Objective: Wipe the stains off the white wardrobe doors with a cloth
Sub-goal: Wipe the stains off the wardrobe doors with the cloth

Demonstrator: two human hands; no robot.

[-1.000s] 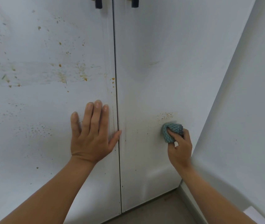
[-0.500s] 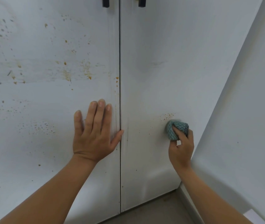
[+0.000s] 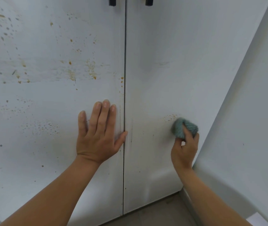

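Pressing a bunched teal cloth (image 3: 181,128) to the right door (image 3: 170,62), well right of the centre seam (image 3: 124,62), the right hand (image 3: 184,149) pinches it in curled fingers (image 3: 186,132). Soft, light, knitted-looking, it probably handles best wadded. Orange specks (image 3: 170,117) dot both smooth, rigid doors (image 3: 48,152). The left hand (image 3: 97,136) lies flat, fingers straight, just left of the seam.

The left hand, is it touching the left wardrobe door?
Touching. The head view shows the left hand flat on the left wardrobe door, fingers straight, with no gap under them.
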